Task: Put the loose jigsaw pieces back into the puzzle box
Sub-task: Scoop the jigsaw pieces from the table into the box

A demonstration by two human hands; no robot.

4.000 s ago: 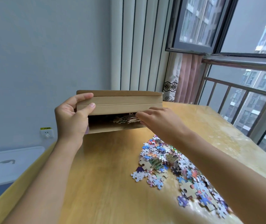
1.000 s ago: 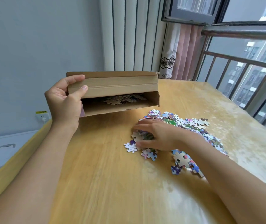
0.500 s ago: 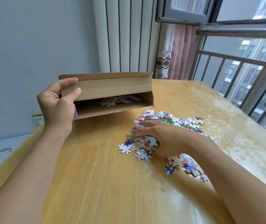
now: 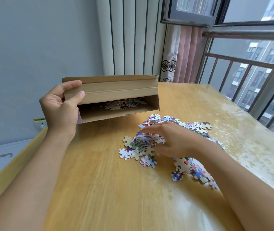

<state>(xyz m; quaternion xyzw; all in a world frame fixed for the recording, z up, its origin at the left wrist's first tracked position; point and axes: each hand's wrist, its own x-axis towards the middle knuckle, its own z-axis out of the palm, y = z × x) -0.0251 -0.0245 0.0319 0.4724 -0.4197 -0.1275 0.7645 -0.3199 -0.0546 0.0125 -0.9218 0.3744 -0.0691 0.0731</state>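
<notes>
Daylight from a barred window (image 4: pixel 242 77) on the right falls across a pale wooden desk (image 4: pixel 99 189) that stands against a grey wall (image 4: pixel 33 39), with a white ribbed panel (image 4: pixel 129 35) and a pink curtain (image 4: pixel 187 54) behind the far edge.

The left hand (image 4: pixel 61 107) grips the left end of the puzzle box (image 4: pixel 116 90), a brown cardboard carton held above the far left part of the desk. The thumb lies across the front flap and the fingers curl over the top. The opening of the box faces the person, and several pieces (image 4: pixel 124 104) lie inside on its floor.

The right hand (image 4: pixel 171 139) is at the middle of the desk, over the near left side of the loose jigsaw pieces (image 4: pixel 192 127). Its fingers and thumb close round a small stack of pieces (image 4: pixel 147 138), which appears to be raised slightly above the pieces beneath it; motion blur prevents a firm reading. The remaining pieces spread from the middle of the desk toward the right edge, partly hidden by the right forearm (image 4: pixel 232 180). A few single pieces lie just left of the hand, and a further cluster lies nearer the person beside the forearm.

A white wall socket (image 4: pixel 40 125) shows beyond the left edge of the desk.
</notes>
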